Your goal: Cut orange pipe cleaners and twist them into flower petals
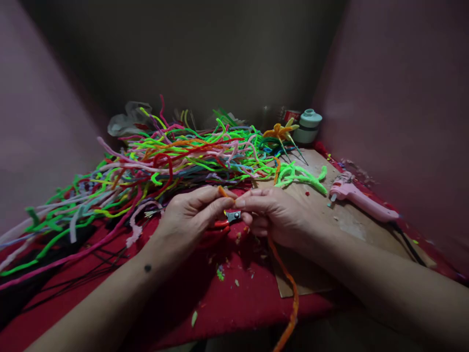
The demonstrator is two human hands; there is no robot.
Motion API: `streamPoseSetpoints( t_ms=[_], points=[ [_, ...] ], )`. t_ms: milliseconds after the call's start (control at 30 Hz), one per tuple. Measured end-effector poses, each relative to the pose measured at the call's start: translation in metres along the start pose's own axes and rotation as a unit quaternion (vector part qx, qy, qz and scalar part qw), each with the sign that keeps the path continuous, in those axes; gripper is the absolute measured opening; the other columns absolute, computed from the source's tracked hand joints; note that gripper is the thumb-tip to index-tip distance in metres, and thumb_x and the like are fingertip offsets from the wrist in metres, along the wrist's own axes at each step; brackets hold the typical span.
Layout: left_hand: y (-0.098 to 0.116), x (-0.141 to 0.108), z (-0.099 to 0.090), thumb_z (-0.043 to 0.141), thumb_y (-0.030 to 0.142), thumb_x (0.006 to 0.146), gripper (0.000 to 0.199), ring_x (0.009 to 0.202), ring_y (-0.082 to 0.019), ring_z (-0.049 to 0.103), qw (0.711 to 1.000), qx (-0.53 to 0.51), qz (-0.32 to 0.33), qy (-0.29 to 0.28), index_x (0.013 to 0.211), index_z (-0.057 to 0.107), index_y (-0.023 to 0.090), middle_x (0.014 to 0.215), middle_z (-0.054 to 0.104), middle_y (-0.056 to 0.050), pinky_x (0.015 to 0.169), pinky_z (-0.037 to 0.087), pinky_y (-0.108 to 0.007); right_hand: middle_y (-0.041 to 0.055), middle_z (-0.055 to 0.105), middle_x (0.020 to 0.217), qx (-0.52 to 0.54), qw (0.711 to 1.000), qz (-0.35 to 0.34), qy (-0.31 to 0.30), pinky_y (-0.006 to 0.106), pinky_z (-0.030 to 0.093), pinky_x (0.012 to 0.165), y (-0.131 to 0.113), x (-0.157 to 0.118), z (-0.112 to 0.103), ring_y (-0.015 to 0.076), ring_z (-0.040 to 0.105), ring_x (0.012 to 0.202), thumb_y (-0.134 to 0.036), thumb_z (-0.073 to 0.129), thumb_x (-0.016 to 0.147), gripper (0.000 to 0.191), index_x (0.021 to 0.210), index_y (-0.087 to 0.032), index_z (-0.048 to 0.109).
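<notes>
Both hands meet over the middle of the table, pinching an orange pipe cleaner point(285, 274) near one end. My left hand point(192, 210) has its thumb and forefinger closed on it, and a short orange tip pokes up past those fingers. Right beside them, the fingertips of my right hand point(271, 210) pinch the same strand. From under my right hand its long part hangs down past the table's front edge. Below the fingers lies a cutting tool with red handles point(220, 225) and a short metal head, partly hidden by my left hand.
A large heap of coloured pipe cleaners point(176, 156) covers the back left of the red-covered table point(234, 313). At right, a pink glue gun point(366, 198) rests on a brown board point(322, 171), near bright green pieces point(296, 177). Orange flower point(280, 131) and pale blue bottle point(309, 126) stand behind.
</notes>
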State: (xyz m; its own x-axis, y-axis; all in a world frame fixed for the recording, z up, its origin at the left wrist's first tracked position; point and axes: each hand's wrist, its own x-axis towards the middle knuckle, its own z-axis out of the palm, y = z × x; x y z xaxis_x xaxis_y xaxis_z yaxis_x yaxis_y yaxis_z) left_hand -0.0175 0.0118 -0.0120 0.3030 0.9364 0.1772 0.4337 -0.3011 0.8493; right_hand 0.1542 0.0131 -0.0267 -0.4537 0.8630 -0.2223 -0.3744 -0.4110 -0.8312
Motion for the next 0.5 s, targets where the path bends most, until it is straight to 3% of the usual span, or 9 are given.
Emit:
streamPoseSetpoints(
  t_ms=[67, 133, 267, 400, 500],
  points=[
    [0.004, -0.001, 0.004, 0.059, 0.035, 0.08, 0.026, 0.06, -0.011, 0.053, 0.999, -0.046, -0.022, 0.01, 0.063, 0.062, 0.016, 0.062, 0.057, 0.001, 0.055, 0.042, -0.019, -0.0044, 0.051, 0.044, -0.001, 0.999, 0.027, -0.03, 0.017, 0.017, 0.034, 0.002, 0.0, 0.001, 0.0015, 0.025, 0.033, -0.019, 0.066, 0.068, 0.014, 0.061, -0.012, 0.057],
    [0.007, -0.001, 0.006, 0.06, 0.032, 0.08, 0.028, 0.052, -0.008, 0.047, 0.991, -0.115, -0.06, 0.014, 0.057, 0.056, 0.015, 0.055, 0.051, 0.002, 0.05, 0.039, -0.017, -0.0051, 0.049, 0.045, 0.003, 0.997, 0.045, -0.062, 0.016, 0.017, 0.034, 0.004, 0.001, -0.001, 0.0012, 0.023, 0.034, -0.02, 0.065, 0.071, 0.011, 0.069, -0.01, 0.062],
    [0.009, 0.005, 0.005, 0.058, 0.019, 0.078, 0.019, 0.046, -0.005, 0.042, 0.944, -0.296, -0.122, 0.082, 0.059, 0.056, 0.014, 0.053, 0.048, 0.003, 0.043, 0.035, -0.014, -0.0061, 0.047, 0.044, 0.016, 0.994, 0.052, -0.096, 0.015, 0.016, 0.034, 0.005, 0.003, -0.006, 0.0013, 0.019, 0.034, -0.02, 0.063, 0.074, 0.013, 0.079, -0.009, 0.066],
    [0.004, 0.013, 0.001, 0.056, 0.01, 0.074, 0.012, 0.044, -0.004, 0.039, 0.888, -0.412, -0.142, 0.145, 0.062, 0.057, 0.014, 0.054, 0.048, 0.004, 0.042, 0.037, -0.013, -0.0064, 0.046, 0.042, 0.006, 0.994, 0.046, -0.102, 0.015, 0.012, 0.034, 0.006, 0.002, -0.006, 0.0016, 0.017, 0.034, -0.021, 0.062, 0.075, 0.012, 0.079, -0.01, 0.066],
    [-0.003, 0.015, -0.003, 0.06, 0.015, 0.075, 0.012, 0.043, -0.004, 0.039, 0.885, -0.425, -0.133, 0.135, 0.063, 0.057, 0.014, 0.054, 0.048, 0.004, 0.041, 0.037, -0.014, -0.0071, 0.044, 0.041, 0.004, 0.993, 0.049, -0.107, 0.016, 0.011, 0.034, 0.006, 0.0, -0.005, 0.0018, 0.015, 0.033, -0.023, 0.062, 0.075, 0.013, 0.078, -0.01, 0.066]
  ],
)
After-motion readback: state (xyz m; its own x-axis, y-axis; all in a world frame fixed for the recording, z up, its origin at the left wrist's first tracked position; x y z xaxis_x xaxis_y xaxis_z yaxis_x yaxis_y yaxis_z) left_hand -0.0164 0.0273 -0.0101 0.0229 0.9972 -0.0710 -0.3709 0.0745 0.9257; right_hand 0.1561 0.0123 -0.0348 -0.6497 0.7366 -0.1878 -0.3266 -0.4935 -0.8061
